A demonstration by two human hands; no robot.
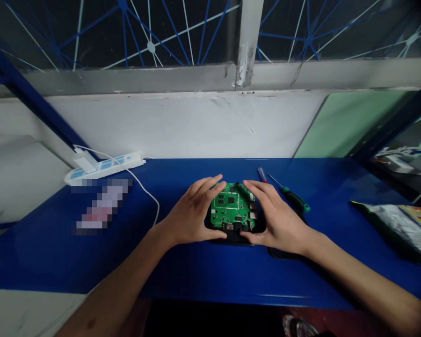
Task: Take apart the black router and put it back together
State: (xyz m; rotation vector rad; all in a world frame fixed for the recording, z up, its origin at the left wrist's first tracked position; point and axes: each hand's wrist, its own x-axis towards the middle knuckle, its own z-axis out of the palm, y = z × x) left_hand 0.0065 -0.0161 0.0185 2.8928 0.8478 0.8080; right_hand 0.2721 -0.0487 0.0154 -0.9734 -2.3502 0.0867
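Observation:
A green circuit board [231,208] lies over a black case [231,238] in the middle of the blue table. My left hand [196,210] curves around the left side of both, its fingertips at the board's far left corner and its thumb at the case's near edge. On the opposite side my right hand [277,215] curls around the board, its fingers at the far right corner and its thumb by the connectors along the near edge. Both hands grip the board and case between fingers and thumb.
A green-handled screwdriver [294,199] and a smaller screwdriver [262,175] lie behind my right hand. Under my right wrist is a dark flat item. A white power strip [105,167] with a cable and a blurred item [103,206] are at left. A shiny packet [400,229] lies right.

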